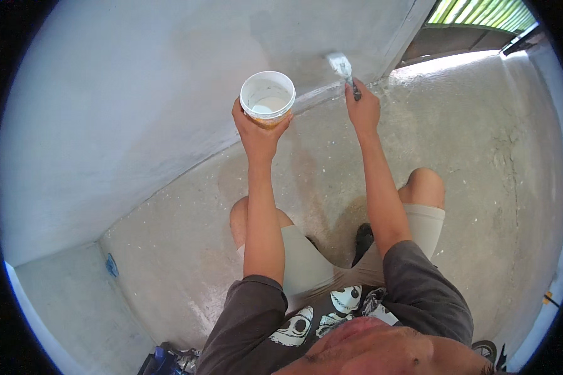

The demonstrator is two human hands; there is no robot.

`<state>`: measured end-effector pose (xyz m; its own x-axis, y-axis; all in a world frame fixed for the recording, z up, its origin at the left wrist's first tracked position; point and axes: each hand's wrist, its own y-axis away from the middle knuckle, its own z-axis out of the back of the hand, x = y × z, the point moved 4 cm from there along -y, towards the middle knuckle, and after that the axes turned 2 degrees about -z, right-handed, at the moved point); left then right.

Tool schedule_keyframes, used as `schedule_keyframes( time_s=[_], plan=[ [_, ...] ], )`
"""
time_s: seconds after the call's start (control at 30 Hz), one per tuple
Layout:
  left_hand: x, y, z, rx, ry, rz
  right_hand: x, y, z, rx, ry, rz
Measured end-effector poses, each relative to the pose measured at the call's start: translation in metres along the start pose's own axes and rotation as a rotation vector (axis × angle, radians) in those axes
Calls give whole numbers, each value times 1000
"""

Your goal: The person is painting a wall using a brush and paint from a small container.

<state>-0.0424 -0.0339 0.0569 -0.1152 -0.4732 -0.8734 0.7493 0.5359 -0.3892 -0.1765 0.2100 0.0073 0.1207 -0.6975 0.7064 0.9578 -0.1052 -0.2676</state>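
My left hand [260, 134] is wrapped round a white plastic tub [249, 76], held up beside the wall. Its open top faces me, and white paint [270, 106] lies at its bottom; the lower outside is stained orange. To the right, my right hand [363, 110] is closed on the dark handle of a paintbrush [341, 65]. The bristles are coated white and point up and left, at or close to the lower wall; whether they touch it I cannot tell.
A pale wall [119, 87] with grey damp-looking patches runs along the left and ahead. The concrete floor [469, 137] carries white specks and a crack. A doorway with a slatted green-lit gate [481, 14] stands at the far right. Something blue [111, 265] lies by the left corner.
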Motion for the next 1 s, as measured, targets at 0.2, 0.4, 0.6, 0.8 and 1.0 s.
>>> schedule_keyframes(
  time_s=[0.2, 0.4, 0.6, 0.8, 1.0],
  plan=[
    [0, 2, 0, 15, -68, -21, 32, 17, 43, -174, -195, 19],
    [-4, 2, -6, 24, 17, -16, -26, 28, -29, -180, -147, 41],
    [-5, 0, -5, 32, -21, -18, -89, 49, -93, 291, 275, -150],
    [-6, 1, -1, 32, -59, -10, -103, 68, -102, 332, 298, -169],
    [-8, 2, -2, 10, -45, -17, -92, 36, -107, 346, 309, -108]
  ],
)
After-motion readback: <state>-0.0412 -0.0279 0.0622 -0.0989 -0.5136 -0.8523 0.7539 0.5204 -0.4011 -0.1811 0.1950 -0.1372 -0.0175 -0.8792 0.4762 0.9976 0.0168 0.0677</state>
